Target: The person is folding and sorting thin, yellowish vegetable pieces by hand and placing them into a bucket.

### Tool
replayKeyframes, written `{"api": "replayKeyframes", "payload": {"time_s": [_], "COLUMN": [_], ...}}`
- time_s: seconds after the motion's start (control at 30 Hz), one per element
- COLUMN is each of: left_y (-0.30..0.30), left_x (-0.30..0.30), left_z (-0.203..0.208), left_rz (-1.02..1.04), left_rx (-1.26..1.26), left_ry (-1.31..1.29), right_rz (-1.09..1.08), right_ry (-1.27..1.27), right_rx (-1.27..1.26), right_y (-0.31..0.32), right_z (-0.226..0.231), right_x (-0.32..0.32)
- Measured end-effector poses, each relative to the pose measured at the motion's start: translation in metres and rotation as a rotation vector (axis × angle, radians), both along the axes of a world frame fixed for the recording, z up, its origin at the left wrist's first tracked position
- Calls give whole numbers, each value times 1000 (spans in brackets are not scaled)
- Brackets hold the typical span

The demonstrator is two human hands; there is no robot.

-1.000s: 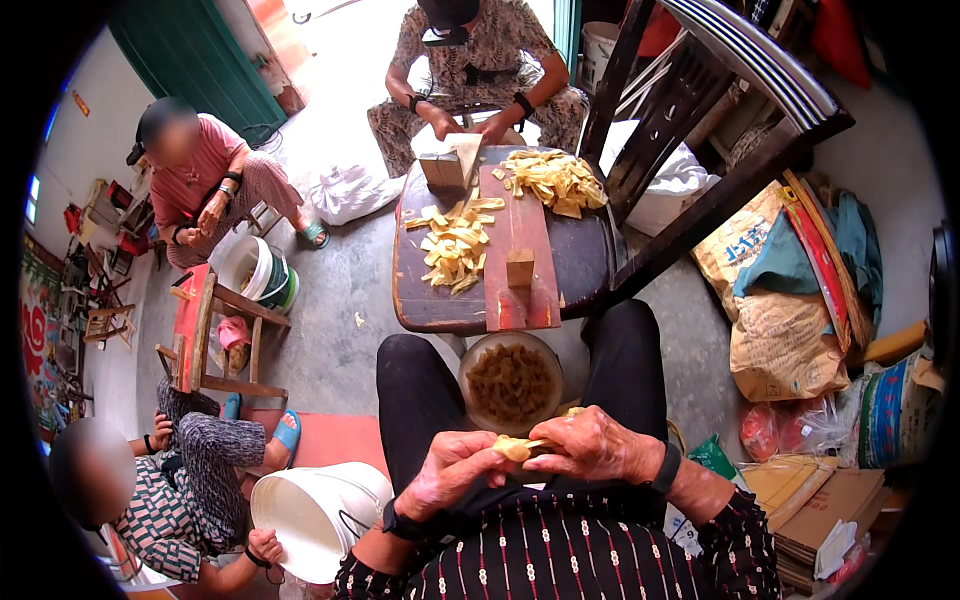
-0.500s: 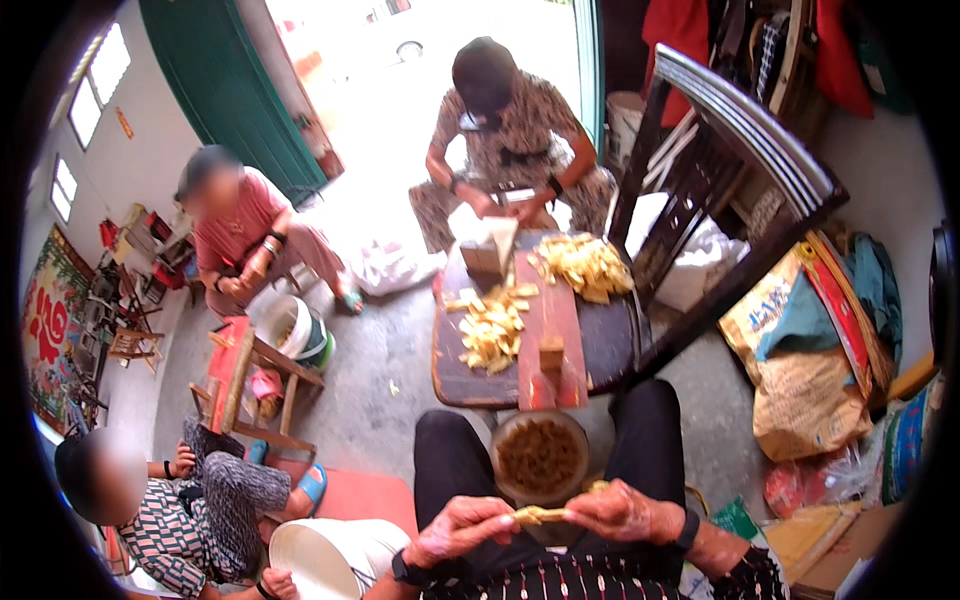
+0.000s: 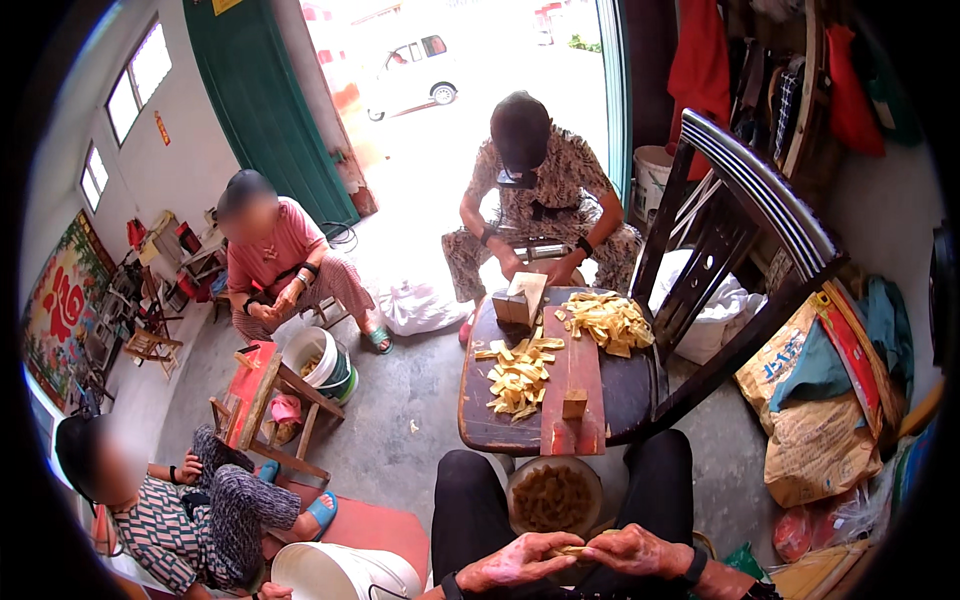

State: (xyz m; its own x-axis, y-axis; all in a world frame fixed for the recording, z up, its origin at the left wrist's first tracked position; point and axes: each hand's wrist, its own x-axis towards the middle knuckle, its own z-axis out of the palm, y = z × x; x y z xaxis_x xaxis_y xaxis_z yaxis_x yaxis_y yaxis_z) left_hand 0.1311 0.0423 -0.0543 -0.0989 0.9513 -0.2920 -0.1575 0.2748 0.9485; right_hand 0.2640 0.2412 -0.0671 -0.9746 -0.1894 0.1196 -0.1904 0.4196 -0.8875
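Note:
Low in front of my lap, my left hand (image 3: 528,560) and my right hand (image 3: 637,552) meet, fingertips pinched on a small pale yellow strip (image 3: 570,549). Most of the strip is hidden by the fingers. Just beyond them, between my knees, a round bowl (image 3: 512,488) holds brownish pieces (image 3: 553,499). Past it stands a dark wooden chair (image 3: 628,385). Across its seat lies a reddish board (image 3: 574,358) with a small wooden block (image 3: 574,404) at its near end. Yellow strips are heaped left of the board (image 3: 518,376) and at its far right (image 3: 608,321).
Opposite me a person (image 3: 545,190) works behind the chair. Two more people sit at the left, near a red wooden bench (image 3: 250,395) and a white bucket (image 3: 325,343). A large white bucket (image 3: 345,575) stands close on my left. Bags (image 3: 815,440) lie along the right wall.
My hands have drawn closer together, covering more of the strip. The view has tilted upward and turned left, so the chair and people appear lower and further right.

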Motion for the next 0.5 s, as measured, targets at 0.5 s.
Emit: {"api": "replayKeyframes", "payload": {"time_s": [0.5], "left_y": [-31], "left_x": [-4], "left_z": [22], "left_rz": [394], "left_rx": [65], "left_ry": [332], "right_rz": [-15], "right_ry": [46], "right_rx": [37], "right_y": [-12], "right_z": [12], "right_x": [-7]}}
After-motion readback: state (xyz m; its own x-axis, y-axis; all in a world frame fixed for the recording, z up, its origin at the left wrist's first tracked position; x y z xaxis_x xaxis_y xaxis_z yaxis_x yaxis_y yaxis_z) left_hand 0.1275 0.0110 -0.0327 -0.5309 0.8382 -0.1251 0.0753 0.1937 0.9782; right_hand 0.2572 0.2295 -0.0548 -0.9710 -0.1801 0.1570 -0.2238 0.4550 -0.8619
